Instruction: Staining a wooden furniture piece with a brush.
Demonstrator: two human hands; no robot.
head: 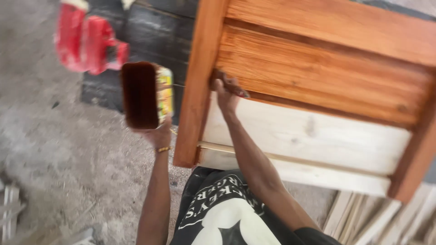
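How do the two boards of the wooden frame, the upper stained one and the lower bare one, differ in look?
The stained board is glossy orange-brown with strong grain; the bare board is pale, matt and unfinished. The right hand touches the stained board's lower edge, not the bare board's face. Both run lengthwise between the same stained posts.

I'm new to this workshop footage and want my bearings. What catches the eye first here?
The big wooden frame fills the right side, its upper boards stained orange-brown and its lower ones bare and pale. The right hand presses a stained board, while the left hand holds up a container of dark brown liquid. A red object lies blurred at the upper left.
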